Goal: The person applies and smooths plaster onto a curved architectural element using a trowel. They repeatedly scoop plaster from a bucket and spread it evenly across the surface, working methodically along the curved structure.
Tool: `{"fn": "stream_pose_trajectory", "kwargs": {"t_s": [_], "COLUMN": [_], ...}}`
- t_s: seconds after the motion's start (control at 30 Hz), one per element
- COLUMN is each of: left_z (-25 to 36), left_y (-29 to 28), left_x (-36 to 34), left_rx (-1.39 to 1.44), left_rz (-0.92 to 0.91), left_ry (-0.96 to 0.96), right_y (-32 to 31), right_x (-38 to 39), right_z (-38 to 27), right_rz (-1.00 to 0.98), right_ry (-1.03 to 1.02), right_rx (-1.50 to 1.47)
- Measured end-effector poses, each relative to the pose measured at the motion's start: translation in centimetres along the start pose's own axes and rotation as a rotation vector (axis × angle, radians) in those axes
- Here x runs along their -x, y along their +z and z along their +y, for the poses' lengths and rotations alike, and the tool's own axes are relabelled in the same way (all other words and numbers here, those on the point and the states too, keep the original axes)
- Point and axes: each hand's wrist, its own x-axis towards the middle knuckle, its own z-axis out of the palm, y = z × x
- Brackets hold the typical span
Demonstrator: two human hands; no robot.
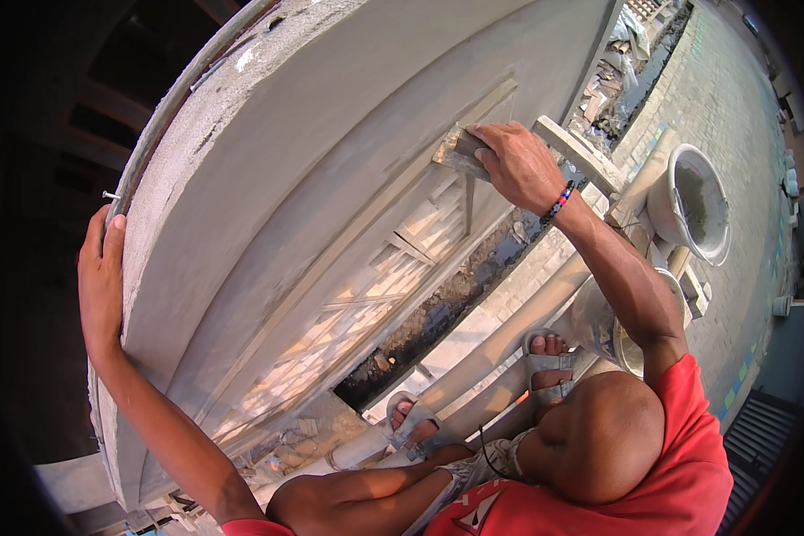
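My right hand (523, 165), with a dark beaded bracelet on its wrist, grips a small cement-smeared rectangular block (460, 152). It presses the block against the raised moulding of a grey plastered wall (268, 143); whether the block is foam or wood I cannot tell. At the far left, my left hand (103, 277) rests against the wall's rough upper edge (183, 134), fingers stretched along it and apart. Part of that hand's fingers is hidden. A recessed panel (402, 241) with raised borders lies below the block, patched with sunlight.
My sandalled feet (549, 362) stand on bamboo poles (500, 348) above a dark drainage channel (393, 357). To the right are a bucket with grey contents (701, 201) and another bucket (598, 322). A nail (111, 195) sticks out near my left hand. Paved road runs beyond.
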Motion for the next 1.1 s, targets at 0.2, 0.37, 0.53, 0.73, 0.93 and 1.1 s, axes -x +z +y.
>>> {"fn": "stream_pose_trajectory", "kwargs": {"t_s": [0.2,0.37,0.53,0.73,0.93,1.1], "left_z": [0.4,-0.1,-0.1,0.1,-0.3,-0.2], "left_y": [-0.2,-0.2,-0.2,-0.4,-0.2,-0.2], "left_x": [0.0,0.0,-0.1,0.0,-0.3,-0.1], "left_rx": [0.001,0.021,0.001,0.005,-0.022,-0.037], "left_rz": [-0.005,-0.008,0.004,-0.019,0.004,-0.019], "left_ry": [-0.026,-0.045,-0.031,-0.025,-0.068,-0.084], "right_y": [-1.5,-3.9,-2.2,2.4,-0.5,-3.3], "right_x": [0.1,-3.2,-2.9,1.1,1.2,-2.1], "right_z": [-0.4,6.6,5.9,-4.6,-2.9,0.9], "right_rz": [0.123,0.237,0.076,-0.037,0.105,0.077], "right_ry": [-0.090,0.058,0.070,-0.088,-0.173,0.270], "right_rx": [-0.065,0.169,0.149,-0.069,-0.143,0.038]}}
